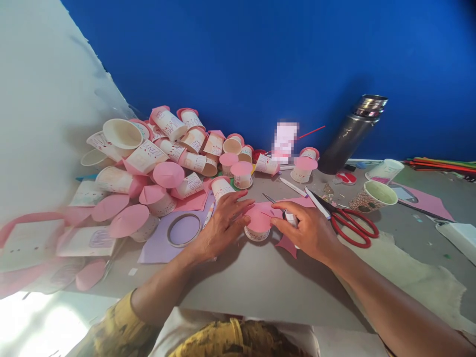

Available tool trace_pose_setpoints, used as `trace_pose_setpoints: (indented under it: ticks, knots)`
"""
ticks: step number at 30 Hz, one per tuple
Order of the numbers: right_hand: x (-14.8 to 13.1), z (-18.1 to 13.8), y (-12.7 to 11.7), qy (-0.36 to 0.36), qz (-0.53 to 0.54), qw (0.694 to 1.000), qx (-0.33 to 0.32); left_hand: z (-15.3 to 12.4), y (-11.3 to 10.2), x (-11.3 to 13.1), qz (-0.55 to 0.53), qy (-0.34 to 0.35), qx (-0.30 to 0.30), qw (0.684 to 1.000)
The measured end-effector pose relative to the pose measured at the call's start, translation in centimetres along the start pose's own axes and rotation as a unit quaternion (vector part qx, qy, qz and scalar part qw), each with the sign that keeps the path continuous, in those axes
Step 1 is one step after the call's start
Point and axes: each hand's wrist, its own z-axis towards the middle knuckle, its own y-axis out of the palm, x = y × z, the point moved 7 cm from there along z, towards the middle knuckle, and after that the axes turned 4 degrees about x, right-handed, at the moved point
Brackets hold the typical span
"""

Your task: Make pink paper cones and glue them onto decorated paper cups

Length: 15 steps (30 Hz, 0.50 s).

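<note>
Across the grey table [260,287], with the heap of pink-capped cups [167,148] at ten o'clock and the red scissors [353,225] at three, your left hand [223,225] lies flat, fingers spread, tips at the upturned cup [256,234] in the centre, on its pink disc [258,219]. Your right hand [310,230], curled round a small white tube [290,218], pinches the disc's three o'clock edge. Press evenly, I judge, so the disc sits centred.

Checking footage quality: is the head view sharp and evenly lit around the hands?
Head view: left hand, right hand and cup sharp in soft, even light; left edge smeared and stretched; bottom-left corner blown out white; one pixelated patch by the blue wall.
</note>
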Motion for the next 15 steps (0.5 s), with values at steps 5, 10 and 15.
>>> trace_pose_setpoints:
  ticks: [5, 10, 15]
  knots:
    - [0.0, -0.2, 0.8, 0.013, -0.012, 1.0, 0.001, 0.0, 0.1, -0.5, -0.004, -0.016, 0.007, 1.0]
    - [0.3, 0.0, 1.1, 0.008, -0.054, 0.998, 0.009, -0.1, -0.1, 0.0, 0.002, -0.016, 0.038, 0.999]
    - [0.7, 0.4, 0.5, 0.03, -0.059, 0.998, 0.004, -0.1, -0.5, 0.4, 0.006, -0.002, 0.062, 0.998]
